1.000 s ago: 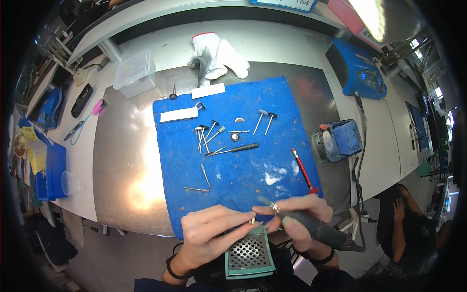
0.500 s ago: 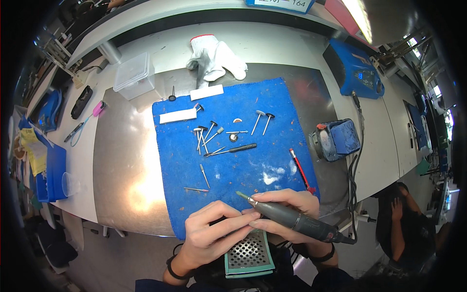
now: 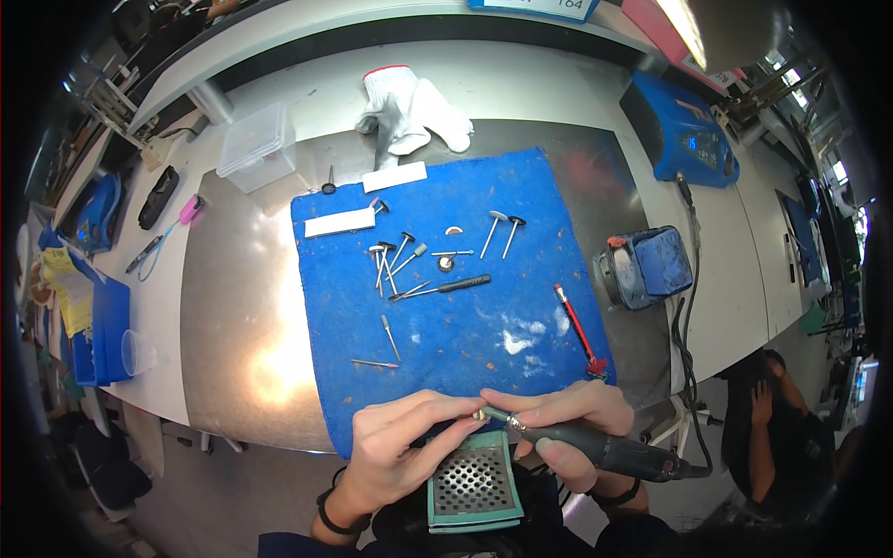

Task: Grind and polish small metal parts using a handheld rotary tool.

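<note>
We grip a rotary handpiece [image 3: 595, 448] in our right hand [image 3: 567, 423] at six o'clock; left hand [image 3: 400, 451] fingers pinch its tip above a green vent box [image 3: 473, 484], off the blue towel's [image 3: 446, 279] near edge.

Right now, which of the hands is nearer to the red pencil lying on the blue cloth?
Right. The right hand, holding the dark rotary handpiece, sits just below the red pencil. The left hand lies farther off, below and to its left.
</note>
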Available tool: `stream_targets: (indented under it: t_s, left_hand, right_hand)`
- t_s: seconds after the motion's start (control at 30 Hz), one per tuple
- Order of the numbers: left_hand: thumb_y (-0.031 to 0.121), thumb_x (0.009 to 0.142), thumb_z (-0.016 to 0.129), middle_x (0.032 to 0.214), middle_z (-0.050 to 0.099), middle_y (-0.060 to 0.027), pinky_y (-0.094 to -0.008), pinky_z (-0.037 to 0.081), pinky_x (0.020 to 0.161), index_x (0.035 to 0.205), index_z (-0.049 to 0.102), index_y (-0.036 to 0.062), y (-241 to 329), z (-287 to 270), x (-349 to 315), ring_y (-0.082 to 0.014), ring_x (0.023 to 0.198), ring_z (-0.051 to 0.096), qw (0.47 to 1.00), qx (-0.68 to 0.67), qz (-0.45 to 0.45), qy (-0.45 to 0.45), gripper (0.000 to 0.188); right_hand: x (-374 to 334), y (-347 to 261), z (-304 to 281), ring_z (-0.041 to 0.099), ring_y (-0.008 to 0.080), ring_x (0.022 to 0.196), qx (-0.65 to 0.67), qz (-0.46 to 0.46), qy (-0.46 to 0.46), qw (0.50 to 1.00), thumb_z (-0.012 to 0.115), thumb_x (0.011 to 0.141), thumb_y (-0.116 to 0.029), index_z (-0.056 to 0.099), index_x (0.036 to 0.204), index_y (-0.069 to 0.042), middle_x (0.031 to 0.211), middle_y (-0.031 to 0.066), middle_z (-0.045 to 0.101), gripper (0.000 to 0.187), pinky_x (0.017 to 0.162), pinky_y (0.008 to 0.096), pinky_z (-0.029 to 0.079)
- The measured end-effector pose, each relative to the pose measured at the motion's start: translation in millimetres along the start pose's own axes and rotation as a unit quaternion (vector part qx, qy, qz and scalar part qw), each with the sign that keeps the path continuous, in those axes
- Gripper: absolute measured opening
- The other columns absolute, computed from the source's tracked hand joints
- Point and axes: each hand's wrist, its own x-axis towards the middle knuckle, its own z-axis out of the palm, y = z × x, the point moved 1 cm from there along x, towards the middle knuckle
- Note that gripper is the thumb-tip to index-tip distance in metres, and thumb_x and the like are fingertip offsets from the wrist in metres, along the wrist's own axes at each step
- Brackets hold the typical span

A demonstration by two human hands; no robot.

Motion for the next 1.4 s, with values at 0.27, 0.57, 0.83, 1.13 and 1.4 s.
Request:
stream_targets:
  t_s: [0.27,0.57,0.83,1.13,1.4]
  left_hand:
    - [0.001,0.086,0.082,0.093,0.078,-0.015,-0.0285,0.058,0.062,0.108,0.076,-0.0023,-1,0,-1,-0.0217,0.077,0.077,1.0,0.021,-0.004,-0.001,0.023]
    - [0.0,0.086,0.082,0.092,0.078,-0.0146,-0.0286,0.057,0.061,0.108,0.076,-0.002,-2,1,-1,-0.0216,0.075,0.077,1.0,0.018,0.001,0.001,0.023]
    - [0.0,0.086,0.082,0.092,0.078,-0.0144,-0.0288,0.057,0.061,0.108,0.076,-0.002,-2,-1,-2,-0.0218,0.074,0.077,1.0,0.026,-0.002,0.002,0.022]
    - [0.0,0.086,0.082,0.091,0.078,-0.0142,-0.0286,0.057,0.061,0.108,0.076,-0.0019,-1,-1,-1,-0.0214,0.074,0.077,1.0,0.023,-0.006,0.002,0.022]
    - [0.001,0.086,0.082,0.091,0.078,-0.0146,-0.0283,0.057,0.062,0.107,0.076,-0.0023,-1,-2,-1,-0.021,0.075,0.077,1.0,0.019,-0.005,0.001,0.021]
  right_hand:
    - [-3,2,-2,0.081,0.0274,0.082,-0.058,0.001,-0.002,0.998,0.07,0.089,-0.007,0.072,0.11,0.008,0.096,0.0276,0.078,0.026,0.076,0.032,0.064]
    - [-4,4,1,0.079,0.0227,0.071,-0.053,-0.003,0.015,0.998,0.071,0.088,-0.011,0.073,0.108,0.007,0.098,0.0305,0.077,0.027,0.066,0.0281,0.062]
    - [-4,-7,-5,0.078,0.0266,0.082,-0.062,0.06,-0.023,0.996,0.067,0.095,-0.016,0.073,0.111,0.009,0.081,0.0191,0.076,0.03,0.107,0.0618,0.052]
    - [-1,-6,-3,0.078,0.0251,0.077,-0.066,0.026,-0.022,0.997,0.067,0.096,-0.015,0.073,0.111,0.009,0.078,0.0181,0.075,0.029,0.106,0.0597,0.054]
    - [-4,2,-2,0.077,0.0224,0.065,-0.098,-0.009,-0.003,0.995,0.071,0.086,-0.009,0.074,0.105,0.004,0.092,0.025,0.078,0.024,0.068,0.031,0.063]
